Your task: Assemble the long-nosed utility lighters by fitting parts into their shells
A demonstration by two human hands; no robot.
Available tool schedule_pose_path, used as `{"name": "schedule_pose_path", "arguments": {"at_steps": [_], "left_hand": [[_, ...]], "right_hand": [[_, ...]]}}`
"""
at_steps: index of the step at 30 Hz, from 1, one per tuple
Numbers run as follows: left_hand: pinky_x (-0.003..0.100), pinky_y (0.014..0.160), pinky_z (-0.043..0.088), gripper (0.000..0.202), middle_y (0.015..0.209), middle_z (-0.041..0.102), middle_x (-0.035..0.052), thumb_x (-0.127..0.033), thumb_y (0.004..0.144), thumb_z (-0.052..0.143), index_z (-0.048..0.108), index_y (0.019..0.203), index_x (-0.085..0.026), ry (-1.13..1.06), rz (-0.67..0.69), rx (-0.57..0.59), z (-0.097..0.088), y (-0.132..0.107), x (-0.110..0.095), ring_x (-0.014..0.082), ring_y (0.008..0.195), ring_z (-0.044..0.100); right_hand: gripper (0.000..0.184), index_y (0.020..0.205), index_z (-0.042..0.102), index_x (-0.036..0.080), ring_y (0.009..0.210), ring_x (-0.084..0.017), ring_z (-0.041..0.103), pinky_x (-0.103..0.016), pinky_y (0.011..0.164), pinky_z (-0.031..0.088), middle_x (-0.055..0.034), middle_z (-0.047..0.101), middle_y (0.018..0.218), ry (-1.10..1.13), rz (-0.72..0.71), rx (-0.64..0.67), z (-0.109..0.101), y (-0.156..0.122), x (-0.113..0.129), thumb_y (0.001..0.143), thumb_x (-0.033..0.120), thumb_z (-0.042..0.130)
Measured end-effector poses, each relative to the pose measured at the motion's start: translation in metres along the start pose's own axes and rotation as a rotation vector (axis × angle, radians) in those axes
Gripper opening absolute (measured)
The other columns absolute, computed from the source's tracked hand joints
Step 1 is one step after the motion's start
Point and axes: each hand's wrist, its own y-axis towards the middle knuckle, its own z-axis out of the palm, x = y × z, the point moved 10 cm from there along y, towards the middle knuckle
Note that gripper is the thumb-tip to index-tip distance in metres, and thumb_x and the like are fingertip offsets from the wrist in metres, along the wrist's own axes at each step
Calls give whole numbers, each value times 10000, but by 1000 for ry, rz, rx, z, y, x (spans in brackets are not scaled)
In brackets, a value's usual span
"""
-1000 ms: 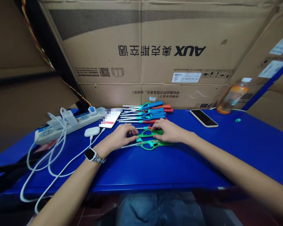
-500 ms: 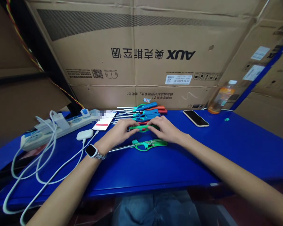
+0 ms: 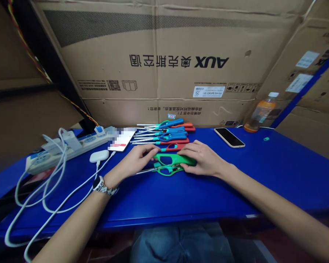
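Note:
Both of my hands hold a green lighter casing half just above an opened green gas lighter lying on the blue table. Thumb and fingers of my left hand are pinched at the casing's front end. My right hand grips its rear end. The opened lighter's metal tube points left below my left hand, and its rear is partly covered by my right fingers. Just behind my hands lies a red lighter, with a row of blue and red lighters beyond it.
A phone and an orange drink bottle stand to the right, near a small teal piece. At left are a power strip, white cables, an earbud case and another phone. Cardboard walls the back.
The green casing half has come toward me, down over the opened lighter, and turned its broad side up. Both hands moved with it, the right one also shifting slightly right.

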Motion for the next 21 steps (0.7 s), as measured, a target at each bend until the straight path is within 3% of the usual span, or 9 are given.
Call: {"name": "schedule_pose_path", "arguments": {"at_steps": [6,10,13,16,21], "left_hand": [[266,647,455,306,835,689,33,-444,889,583,669,973,-163,66,-54,193,14,1,19,170,720,610],[270,661,482,406,844,698,29,-410,778,723,617,1075,-155,-63,-130,240,23,1,27,172,723,637],[276,669,494,366,829,698,33,-382,804,691,617,1079,-151,-92,-129,248,27,4,30,172,732,644],[281,672,494,231,821,691,41,-334,826,652,651,966,-150,6,-75,189,21,14,29,168,723,626],[340,784,487,212,989,709,76,-304,914,523,675,976,-170,249,41,-74,-11,19,12,214,867,636]], "right_hand": [[259,1056,675,186,938,-221,671,-394,848,520,-77,727,1026,150,72,5,5,-4,-17,825,300,646],[272,1098,672,191,887,-205,683,-361,795,535,-73,728,1040,241,159,-30,2,-10,-33,851,295,628],[274,1108,685,188,828,-189,684,-328,745,537,-65,735,993,299,254,-78,-5,-15,-46,865,293,617],[272,1100,692,178,851,-199,685,-338,765,537,-71,736,1001,346,272,-84,-6,-17,-47,860,288,625],[278,1125,682,195,961,-220,656,-388,865,509,-78,717,1051,373,195,53,10,-13,-28,871,302,647]]}}
